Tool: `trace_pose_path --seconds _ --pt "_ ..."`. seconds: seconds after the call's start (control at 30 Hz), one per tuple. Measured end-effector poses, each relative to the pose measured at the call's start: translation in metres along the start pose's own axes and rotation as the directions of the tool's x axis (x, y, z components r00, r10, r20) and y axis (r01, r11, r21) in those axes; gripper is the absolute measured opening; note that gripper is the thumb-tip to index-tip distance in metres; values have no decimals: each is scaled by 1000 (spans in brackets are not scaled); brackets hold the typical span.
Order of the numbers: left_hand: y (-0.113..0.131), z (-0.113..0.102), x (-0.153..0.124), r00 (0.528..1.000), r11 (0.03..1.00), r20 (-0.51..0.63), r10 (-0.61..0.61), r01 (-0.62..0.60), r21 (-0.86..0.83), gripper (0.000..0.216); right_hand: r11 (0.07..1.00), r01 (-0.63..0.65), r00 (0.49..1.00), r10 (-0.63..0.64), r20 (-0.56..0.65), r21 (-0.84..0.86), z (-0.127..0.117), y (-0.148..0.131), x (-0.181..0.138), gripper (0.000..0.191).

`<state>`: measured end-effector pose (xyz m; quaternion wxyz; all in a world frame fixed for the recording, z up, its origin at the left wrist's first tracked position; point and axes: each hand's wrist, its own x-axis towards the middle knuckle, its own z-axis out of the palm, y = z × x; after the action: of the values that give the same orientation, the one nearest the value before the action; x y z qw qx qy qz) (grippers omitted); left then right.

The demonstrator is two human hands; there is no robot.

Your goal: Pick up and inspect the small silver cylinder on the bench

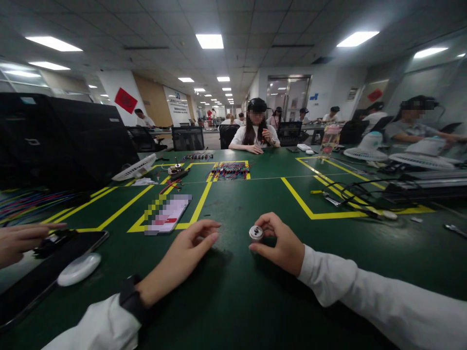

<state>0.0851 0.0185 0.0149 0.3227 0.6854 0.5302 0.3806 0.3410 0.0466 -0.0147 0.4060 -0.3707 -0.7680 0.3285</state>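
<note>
My right hand [280,243] rests on the green table [237,291] and pinches a small round silver metal part [256,233] between thumb and fingers. My left hand [184,255] lies to the left of it, fingers curled loosely together with nothing visible in them, fingertips a short way from the part. Both arms wear white sleeves, and a dark watch sits on my left wrist.
A phone [168,214] lies ahead on yellow floor-tape lines. A white mouse [79,269] and a dark tablet [47,272] sit at the left, beside another person's hand [22,240]. Coloured wires [230,169], white fans [134,167] and cables [350,194] lie farther off. People sit across the table.
</note>
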Motion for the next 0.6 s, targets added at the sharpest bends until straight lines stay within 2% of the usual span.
trace_pose_path --seconds 0.1,0.2,0.33,0.5,0.53,0.6 --pt "29 35 17 981 986 101 163 -160 -43 29 998 -37 998 35 43 46 -1 4 1 51" --pt "45 50 29 953 966 160 256 -259 -4 20 996 -51 993 44 105 69 -2 5 4 46" --pt "49 49 39 936 947 154 315 -320 5 16 995 -57 992 48 118 78 -2 4 5 45" --pt "39 36 42 953 951 -44 299 -301 -73 21 996 -59 993 53 101 59 -4 4 1 43" --pt "35 35 42 956 955 -43 291 -293 -47 22 997 -58 994 53 101 54 -6 4 0 42" --pt "23 35 40 958 957 42 284 -286 57 21 997 -57 993 52 103 47 -9 3 -1 40"
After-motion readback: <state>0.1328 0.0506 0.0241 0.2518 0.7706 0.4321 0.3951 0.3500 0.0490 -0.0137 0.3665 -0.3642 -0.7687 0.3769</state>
